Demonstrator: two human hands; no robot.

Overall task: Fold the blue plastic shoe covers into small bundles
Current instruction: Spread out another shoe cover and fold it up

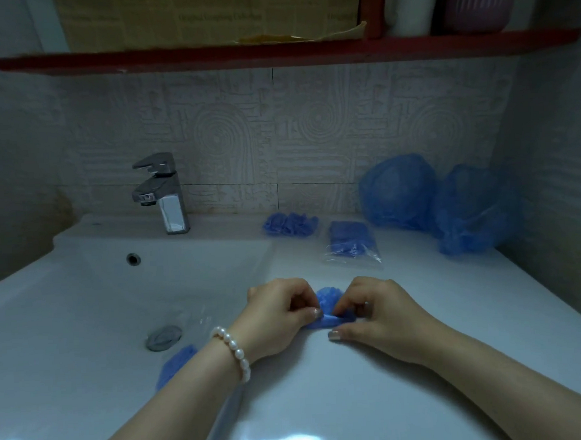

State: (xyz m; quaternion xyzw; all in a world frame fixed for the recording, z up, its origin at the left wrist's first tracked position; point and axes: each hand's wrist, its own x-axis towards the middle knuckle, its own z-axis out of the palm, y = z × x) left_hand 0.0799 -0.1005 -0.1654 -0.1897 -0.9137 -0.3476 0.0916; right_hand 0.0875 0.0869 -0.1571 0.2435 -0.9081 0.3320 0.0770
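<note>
white washbasin (84, 298) filling the lower frame, flat counter (422, 314) running off to its right. red shelf (273, 54) across the top, above patterned wall tiles (311, 124). two puffed-up blue shoe covers (398, 192) in the far right corner, touching each other against the wall. chrome tap (161, 191) at the back edge of the basin. clear bag (351, 243) of blue covers on the counter near the puffed pair, a loose blue bundle (291, 223) just left of it by the wall. another blue cover (175, 363) lying in the basin beside the drain (163, 337), partly hidden by the left forearm. left hand (277, 318), pearl bracelet (233, 350) at the wrist, and right hand (382, 319) close together on the counter, both with curled fingers pinching a small scrunched blue shoe cover (327, 305) between them; possibly half rolled, too crumpled to be sure.
</note>
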